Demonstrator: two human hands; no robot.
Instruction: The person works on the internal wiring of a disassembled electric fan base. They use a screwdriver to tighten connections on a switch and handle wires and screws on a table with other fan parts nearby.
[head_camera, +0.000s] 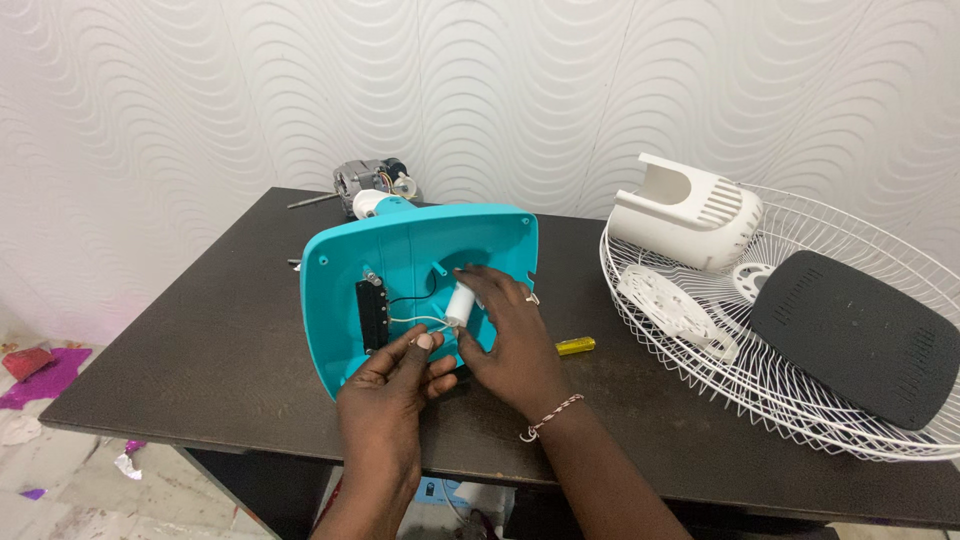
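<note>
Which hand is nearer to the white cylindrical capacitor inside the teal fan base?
The right. The right hand holds the white capacitor in its fingers against the teal base. The left hand is just below it, pinching the white wires that run from it.

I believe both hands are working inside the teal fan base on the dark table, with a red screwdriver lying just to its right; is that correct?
Not quite: in the head view the screwdriver handle is yellow, not red. The rest stands: the left hand and right hand work inside the teal fan base on the dark table.
</note>
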